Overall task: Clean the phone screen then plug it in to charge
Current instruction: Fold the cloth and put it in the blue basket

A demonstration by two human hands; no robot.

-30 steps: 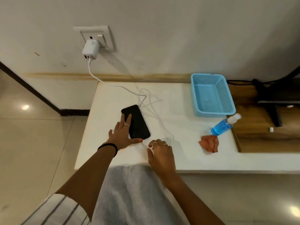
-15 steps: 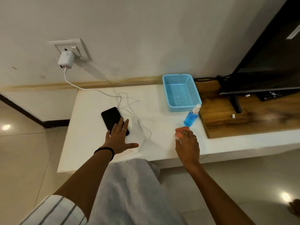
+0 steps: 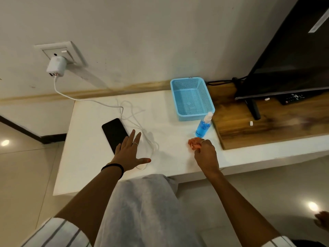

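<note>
A black phone lies screen-up on the white table. My left hand rests flat with spread fingers over the phone's near end. A white cable runs in loops from the white charger in the wall socket to the table beside the phone; its free end lies near my left thumb. My right hand closes its fingers on a crumpled orange cloth on the table. A blue spray bottle stands just behind the cloth.
An empty blue mesh basket sits at the back of the table. To the right are a wooden surface, a TV on its stand and a remote. Tiled floor lies left and in front.
My right hand moved from the cable near the phone rightward to the orange cloth and closed on it. The view swung right. My left hand stayed on the phone.
</note>
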